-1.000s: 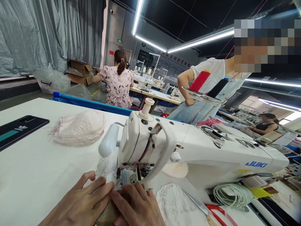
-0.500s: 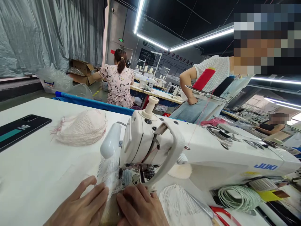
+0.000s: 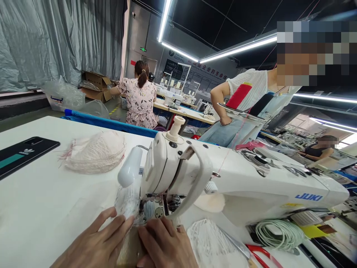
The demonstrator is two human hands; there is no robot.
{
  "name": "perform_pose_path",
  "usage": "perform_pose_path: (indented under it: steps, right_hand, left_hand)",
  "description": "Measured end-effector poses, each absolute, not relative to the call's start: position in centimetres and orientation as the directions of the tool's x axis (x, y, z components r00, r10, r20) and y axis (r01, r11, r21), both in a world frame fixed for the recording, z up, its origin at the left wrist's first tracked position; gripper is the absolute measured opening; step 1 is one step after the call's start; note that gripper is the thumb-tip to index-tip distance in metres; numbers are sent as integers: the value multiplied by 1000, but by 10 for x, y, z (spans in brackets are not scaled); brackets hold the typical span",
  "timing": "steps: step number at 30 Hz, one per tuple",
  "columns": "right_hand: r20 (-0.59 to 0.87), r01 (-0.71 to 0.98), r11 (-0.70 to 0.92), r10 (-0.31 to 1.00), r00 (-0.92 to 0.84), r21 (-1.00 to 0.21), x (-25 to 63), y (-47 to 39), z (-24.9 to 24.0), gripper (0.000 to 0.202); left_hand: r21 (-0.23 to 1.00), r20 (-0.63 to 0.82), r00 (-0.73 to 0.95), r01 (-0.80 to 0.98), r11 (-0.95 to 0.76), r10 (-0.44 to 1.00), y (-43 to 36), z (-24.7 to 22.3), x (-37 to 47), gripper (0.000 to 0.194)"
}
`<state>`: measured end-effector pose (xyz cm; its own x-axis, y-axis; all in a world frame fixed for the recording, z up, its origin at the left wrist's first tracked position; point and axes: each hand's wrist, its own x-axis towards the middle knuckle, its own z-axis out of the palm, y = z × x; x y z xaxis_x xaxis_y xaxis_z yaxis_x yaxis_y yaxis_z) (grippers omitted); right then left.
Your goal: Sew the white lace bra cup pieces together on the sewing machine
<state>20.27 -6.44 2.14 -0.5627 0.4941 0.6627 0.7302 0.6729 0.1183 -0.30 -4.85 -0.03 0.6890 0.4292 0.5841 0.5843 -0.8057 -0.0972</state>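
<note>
Under the needle area of a white sewing machine [image 3: 178, 175] lies a strip of white lace [image 3: 126, 201], smeared by motion. My left hand [image 3: 97, 236] rests on the lace with its fingers stretched out, their tips just left of the presser foot. Close beside it, in front of the needle, my right hand [image 3: 167, 242] has its fingers bent and pressed together at the edge of the lace; its thumb is tucked low and partly hidden. A stacked pile of lace cups [image 3: 95, 152] sits on the table to the left. More white lace [image 3: 209, 240] lies right of my right hand.
A black phone [image 3: 30, 149] lies at the left. Red-handled scissors [image 3: 259, 255] and a coil of pale green cord [image 3: 280, 232] are at the right. A red thread cone [image 3: 238, 96] stands behind the machine. One person [image 3: 141, 96] sits beyond; another [image 3: 248, 93] stands close by.
My left fingertips have slid a little to the right, closer to the presser foot, and the lace under them has shifted. My right hand stays almost in place. The view has moved slightly.
</note>
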Motion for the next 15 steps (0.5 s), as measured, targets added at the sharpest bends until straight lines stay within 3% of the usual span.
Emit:
perform_pose_path:
  steps: [4,11,15]
  right_hand:
    - [670,739,666,501,-548,106,203,-64,19,57]
    - [667,745,661,517,-536,86,204,-65,13,60]
    - [646,739,671,535,-544,66,203,-66,12,60]
  left_hand:
    - [-110,611,676,588,-801,412,-39,-4,-2,33]
    - [-211,519,699,662,-719,491,-30,-17,1,20]
    - [-255,498,699,684,-684,514,-37,-18,1,23]
